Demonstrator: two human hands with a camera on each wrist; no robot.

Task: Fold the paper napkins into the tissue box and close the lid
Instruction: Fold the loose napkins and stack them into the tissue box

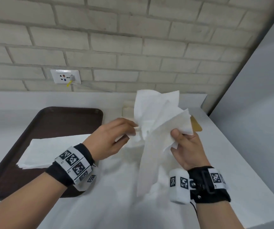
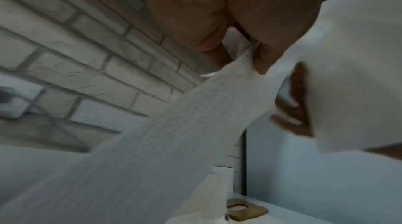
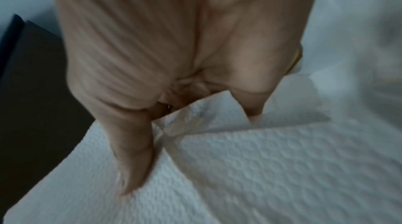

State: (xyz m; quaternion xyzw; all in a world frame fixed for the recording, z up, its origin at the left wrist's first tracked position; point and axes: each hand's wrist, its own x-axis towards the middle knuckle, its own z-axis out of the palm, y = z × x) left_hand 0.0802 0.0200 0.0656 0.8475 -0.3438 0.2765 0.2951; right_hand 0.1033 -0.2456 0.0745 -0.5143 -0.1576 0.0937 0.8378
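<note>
Both hands pinch one napkin (image 1: 156, 123) up in the air just right of the tray (image 1: 53, 116), left hand (image 1: 109, 139) mid-sheet, right hand (image 1: 187, 149) on its edge, and tugging apart could probably rip it.

The head view looks forward and down from above the counter (image 1: 100, 204), taking in the brick wall (image 1: 133, 38) across the upper frame and the tray (image 1: 25, 154) at lower left. The left wrist view sits close under the left hand (image 2: 217, 12), facing the wall (image 2: 76, 59). The right wrist view sits close under the right hand (image 3: 174, 38), facing down. All three share the napkin (image 1: 156, 121) (image 2: 163, 141) (image 3: 282, 167).
</note>
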